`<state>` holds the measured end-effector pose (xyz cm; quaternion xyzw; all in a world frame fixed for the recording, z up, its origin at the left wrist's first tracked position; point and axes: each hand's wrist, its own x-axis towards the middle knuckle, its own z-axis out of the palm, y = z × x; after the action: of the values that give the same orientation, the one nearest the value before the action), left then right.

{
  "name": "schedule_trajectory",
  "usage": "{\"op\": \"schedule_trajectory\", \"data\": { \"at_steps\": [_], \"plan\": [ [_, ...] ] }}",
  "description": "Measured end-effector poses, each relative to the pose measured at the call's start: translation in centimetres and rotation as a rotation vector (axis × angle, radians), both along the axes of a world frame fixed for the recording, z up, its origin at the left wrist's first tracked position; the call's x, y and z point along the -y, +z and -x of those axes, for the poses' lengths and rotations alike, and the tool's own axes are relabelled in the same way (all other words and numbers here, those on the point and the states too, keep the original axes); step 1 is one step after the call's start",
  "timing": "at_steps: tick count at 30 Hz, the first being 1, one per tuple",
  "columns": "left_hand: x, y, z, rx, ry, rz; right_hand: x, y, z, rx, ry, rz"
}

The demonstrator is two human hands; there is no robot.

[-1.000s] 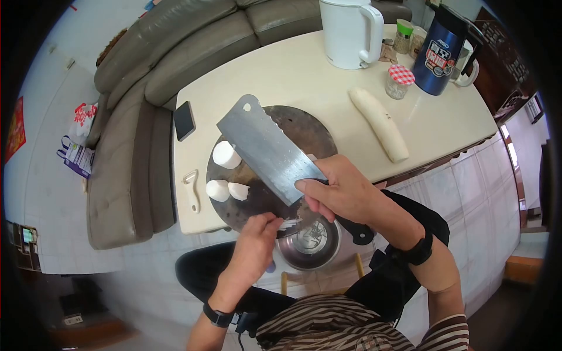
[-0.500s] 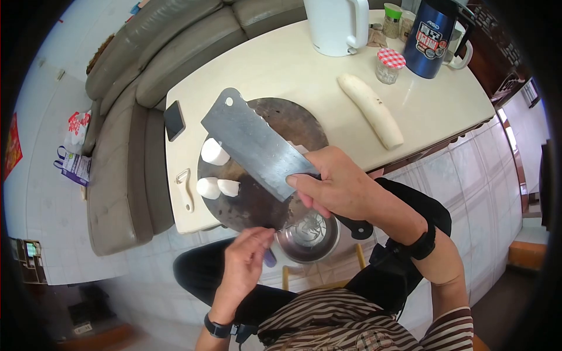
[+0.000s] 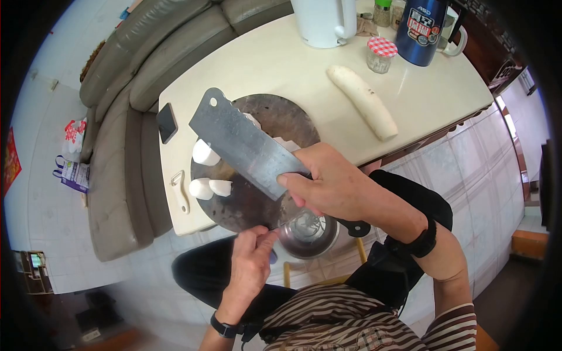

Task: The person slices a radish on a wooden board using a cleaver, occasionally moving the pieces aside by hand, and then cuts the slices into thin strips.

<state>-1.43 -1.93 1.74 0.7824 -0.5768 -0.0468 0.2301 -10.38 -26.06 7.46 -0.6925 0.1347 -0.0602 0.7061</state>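
While a cleaver is gripped in the right hand, left hand loosely curled at the edge of the chopping board, three radish chunks are cut; one whole radish is uncut.

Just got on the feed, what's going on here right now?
The right hand grips a cleaver, its blade raised over a round chopping board. The left hand is at the board's near edge, fingertips beside a metal bowl below the table edge. Three white chunks lie on the board's left side; a whole peeled white root lies farther back on the table.
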Motion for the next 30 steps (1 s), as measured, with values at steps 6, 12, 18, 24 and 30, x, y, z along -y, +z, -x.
{"op": "schedule_trajectory", "data": {
  "at_steps": [6, 12, 18, 24, 30],
  "plan": [
    [0.0, 0.4, 0.6, -0.026, 0.023, -0.062, -0.2, 0.6, 0.3, 0.023, -0.027, 0.093],
    [1.3, 0.3, 0.5, 0.032, 0.070, -0.059, -0.1, 0.4, 0.3, 0.039, -0.056, 0.087],
    [0.0, 0.4, 0.5, 0.000, -0.032, -0.073, 0.0, 0.7, 0.7, 0.027, -0.047, 0.097],
    [0.6, 0.8, 0.7, 0.002, 0.031, -0.032, 0.1, 0.9, 0.9, 0.040, -0.056, 0.114],
    [1.0, 0.8, 0.1, 0.181, -0.073, -0.181, 0.3, 0.9, 1.0, 0.036, -0.070, 0.107]
  ]
}}
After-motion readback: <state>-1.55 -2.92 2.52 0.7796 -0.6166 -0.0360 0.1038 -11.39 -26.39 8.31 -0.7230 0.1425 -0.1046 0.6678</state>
